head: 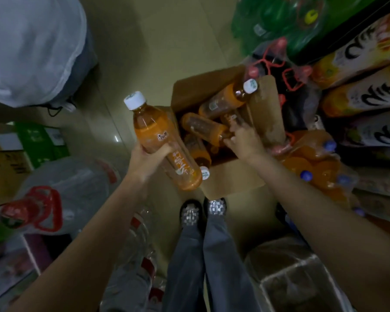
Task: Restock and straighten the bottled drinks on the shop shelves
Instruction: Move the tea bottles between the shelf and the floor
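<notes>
Orange-labelled tea bottle, white cap up-left, held tilted above the left edge of an open cardboard box on the floor. Left hand grips it round the lower body, fingers curled under the label.

Inside the box: more of the same bottles, lying jumbled at different angles (one cap points toward the far right corner, another toward the near wall). Right hand reaches into the box, fingertips closing on the end of one lying bottle; how firmly it grips I cannot tell.

Box stands just beyond the person's patterned shoes. Right of it, a shrink-wrapped pack of orange soda bottles with blue caps, then shelves carrying large juice bottles. Behind the box, packs of dark and green bottles. Left, a big water jug with red handle, and cartons.
</notes>
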